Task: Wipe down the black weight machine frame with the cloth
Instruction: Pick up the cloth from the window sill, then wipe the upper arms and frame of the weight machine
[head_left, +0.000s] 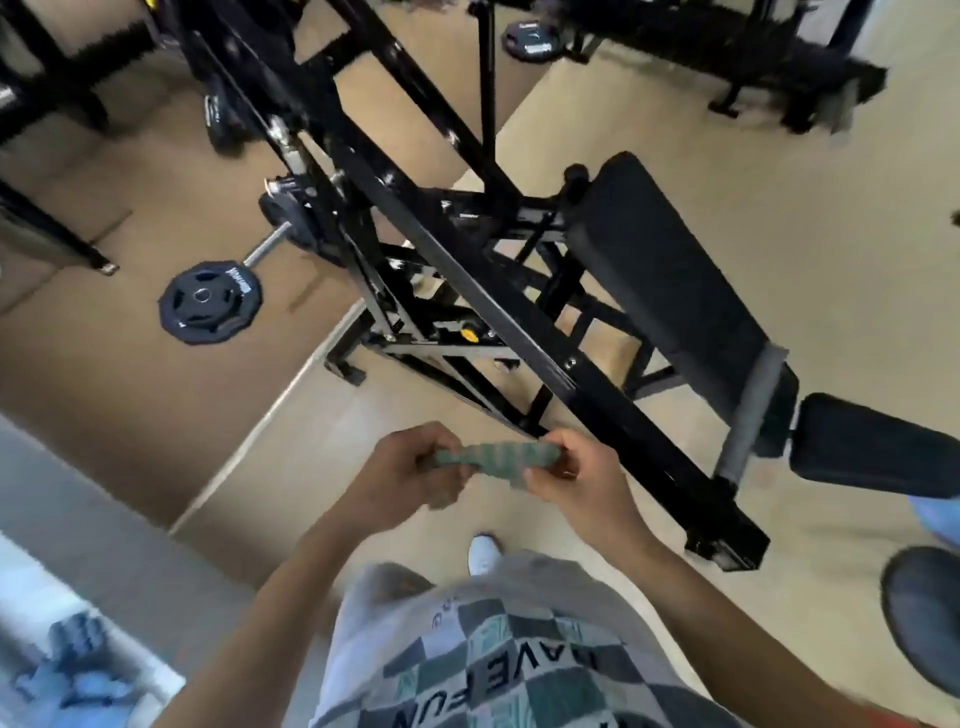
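Both hands, left hand (402, 470) and right hand (576, 475), gripped the bunched cloth (493, 457) short of the frame (519, 312); wiping apparently came next.

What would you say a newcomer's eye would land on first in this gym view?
Most likely the black weight machine frame, whose long beam cuts diagonally across the middle of the view, with its padded bench to the right. Next, at lower centre, the left hand and the right hand both grip a green cloth stretched between them. A round weight plate shows at left.
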